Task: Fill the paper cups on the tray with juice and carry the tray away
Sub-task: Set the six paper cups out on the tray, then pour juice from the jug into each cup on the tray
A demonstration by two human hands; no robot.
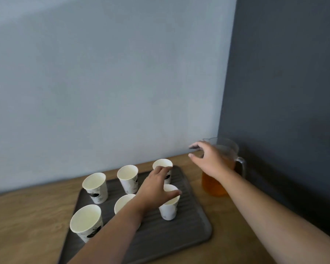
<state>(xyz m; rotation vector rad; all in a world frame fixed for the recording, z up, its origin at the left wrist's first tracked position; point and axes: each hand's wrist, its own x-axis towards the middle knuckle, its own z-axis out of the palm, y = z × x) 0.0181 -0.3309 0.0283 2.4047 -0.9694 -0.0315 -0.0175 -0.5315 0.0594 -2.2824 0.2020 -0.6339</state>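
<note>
Hands spread: left (156, 187) over cups (169, 206), right (210, 159) before pitcher (217, 185).

A wooden bench (27, 216) with a light brown, streaked grain ran across the lower part of the view, its far edge pushed up against the walls. Behind it rose a pale blue-grey wall (107, 82), plain and matte, with a faintly lighter band slanting across its upper left corner. To the right, a darker slate-grey wall (286, 73) met the pale one in a vertical corner line that came down to the back of the bench. A soft shadow lay on the dark wall low down, near where it met the bench top.
</note>
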